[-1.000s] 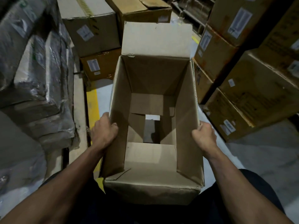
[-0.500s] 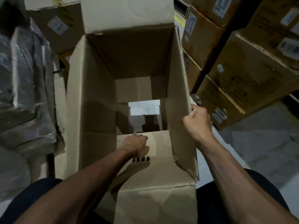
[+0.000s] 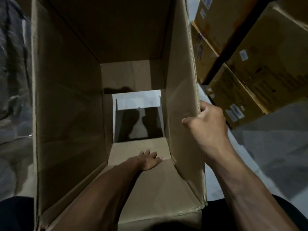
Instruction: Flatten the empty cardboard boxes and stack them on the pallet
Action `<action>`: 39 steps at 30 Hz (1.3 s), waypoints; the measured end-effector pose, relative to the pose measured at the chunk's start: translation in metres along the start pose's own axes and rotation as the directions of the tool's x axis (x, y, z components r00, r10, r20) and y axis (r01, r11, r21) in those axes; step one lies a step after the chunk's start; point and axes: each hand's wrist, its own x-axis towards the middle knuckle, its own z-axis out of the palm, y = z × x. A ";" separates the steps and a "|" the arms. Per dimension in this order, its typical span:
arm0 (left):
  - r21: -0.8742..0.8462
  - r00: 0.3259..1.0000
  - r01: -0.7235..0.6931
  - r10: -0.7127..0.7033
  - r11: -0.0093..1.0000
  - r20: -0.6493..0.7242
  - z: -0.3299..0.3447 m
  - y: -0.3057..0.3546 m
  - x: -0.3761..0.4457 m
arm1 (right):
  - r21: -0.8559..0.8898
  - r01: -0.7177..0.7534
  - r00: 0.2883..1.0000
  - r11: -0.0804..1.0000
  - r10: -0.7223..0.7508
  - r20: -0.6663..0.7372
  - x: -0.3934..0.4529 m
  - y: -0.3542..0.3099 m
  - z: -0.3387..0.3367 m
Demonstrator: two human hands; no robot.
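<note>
1. A second ago both my hands gripped the box's outer walls. Now my left hand (image 3: 149,160) is deep inside the cardboard box (image 3: 66,105), fingers spread flat and pressing on the near bottom flap (image 3: 138,147), holding nothing.
2. My right hand (image 3: 205,121) has stayed on the right wall (image 3: 181,97), fingers curled over its rim and thumb on the inside face, clamped on the cardboard. The two hands are well apart, one inside and one at the rim.
3. The box has come much closer to my face since then. It fills the view, its mouth toward me and its near edge against my lap.
4. The opening in the bottom (image 3: 138,115) shows more pale floor than it did half a second ago, and the flaps around it look folded outward. I take that to mean the bottom is giving way under my push.
5. For the task, this is the opening-up step: once the bottom flaps are free, the walls can be collapsed flat. The box is not flat yet, and I see no pallet in view.
6. Stacked cartons (image 3: 250,72) stand to the right and wrapped goods (image 3: 15,80) to the left, leaving little room to swing the box.
</note>
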 end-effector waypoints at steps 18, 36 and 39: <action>0.030 0.832 -0.039 0.049 0.999 -0.552 -0.049 0.004 -0.103 | -0.060 -0.062 0.995 0.996 0.057 -0.081 0.007 0.001 0.003; -0.339 0.164 0.051 -0.342 0.939 -0.925 -0.088 -0.055 -0.261 | -0.013 -0.091 0.985 0.996 0.088 -0.151 -0.040 0.002 -0.021; -0.415 0.272 -0.037 -0.390 0.909 -0.879 -0.090 -0.059 -0.261 | -0.044 -0.077 0.981 0.996 0.068 -0.183 -0.040 0.009 -0.023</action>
